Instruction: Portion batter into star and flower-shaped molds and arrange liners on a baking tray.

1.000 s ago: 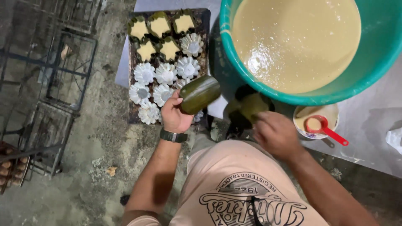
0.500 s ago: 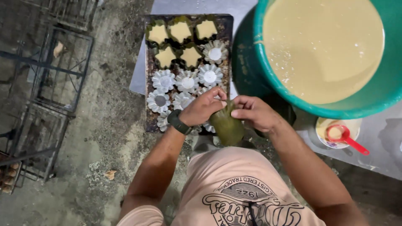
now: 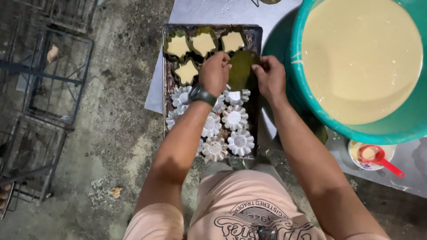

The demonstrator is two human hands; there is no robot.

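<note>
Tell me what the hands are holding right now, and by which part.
Both hands hold one green leaf piece over the baking tray. The left hand pinches its left edge, the right hand its right edge, fingers curled over the rim.

Both hands have moved forward from near the lap onto the baking tray [image 3: 167,66]. Left hand [image 3: 215,72] and right hand [image 3: 269,78] now pinch the green leaf piece [image 3: 241,69] together between them, over the tray's second row, beside the filled star moulds [image 3: 187,72]. Earlier the left hand alone held the leaf rolled, with the right hand apart.
</note>
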